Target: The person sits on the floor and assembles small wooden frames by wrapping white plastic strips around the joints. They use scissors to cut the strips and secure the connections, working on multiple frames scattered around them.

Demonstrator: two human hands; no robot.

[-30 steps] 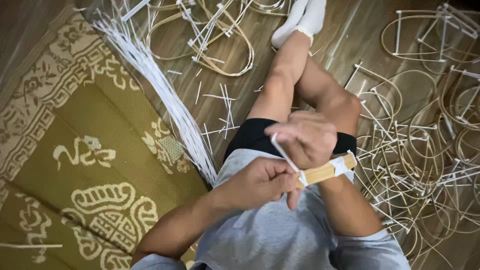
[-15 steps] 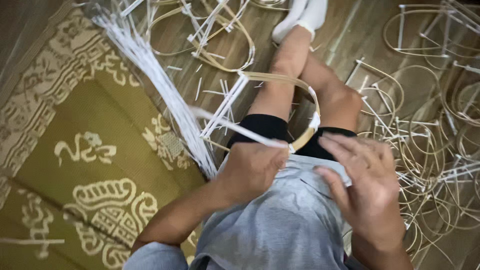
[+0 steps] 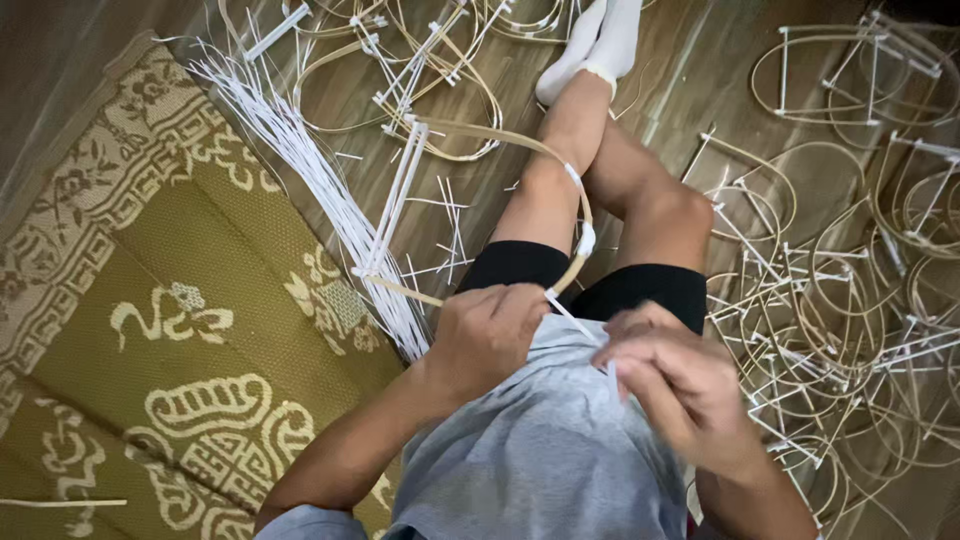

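Observation:
My left hand (image 3: 487,335) is closed on the near part of a thin bamboo hoop frame (image 3: 520,142) that curves out over my left thigh. White plastic ties bind the hoop at several joints. My right hand (image 3: 672,385) pinches the end of a white tie strip (image 3: 572,316) that runs from the hoop's near joint toward my fingers. Both hands sit above my grey shirt, close together over my lap. My legs stretch forward, with white socks (image 3: 600,40) at the far end.
A bundle of long white plastic strips (image 3: 320,185) lies on the wooden floor to my left, beside a green and gold patterned mat (image 3: 170,330). Finished hoop frames are piled ahead (image 3: 420,60) and heaped at my right (image 3: 860,260). Cut tie scraps litter the floor.
The hoop has swung from my right hand's grasp out over my thigh. My right hand dropped lower and now pulls a white tie end; my left hand stays gripping the hoop's near part.

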